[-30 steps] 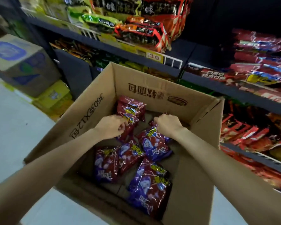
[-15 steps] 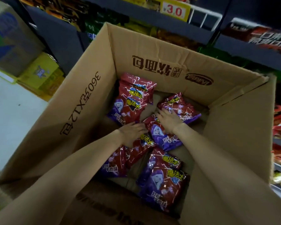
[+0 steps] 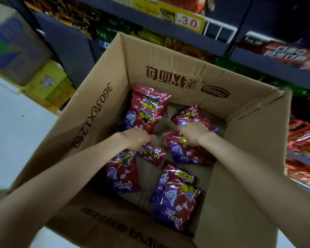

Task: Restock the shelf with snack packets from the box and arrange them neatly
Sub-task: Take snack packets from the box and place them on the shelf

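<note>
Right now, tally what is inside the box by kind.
Packets: 9 showing
Hands: 2, left hand and right hand
Total: 11

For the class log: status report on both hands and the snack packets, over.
Left hand grips a packet. Right hand grips another packet. Both inside the box; nothing blocking.

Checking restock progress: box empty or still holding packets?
Not empty. The cardboard box is open-topped, with red-and-purple snack packets scattered across its floor, bare cardboard showing between them.
</note>
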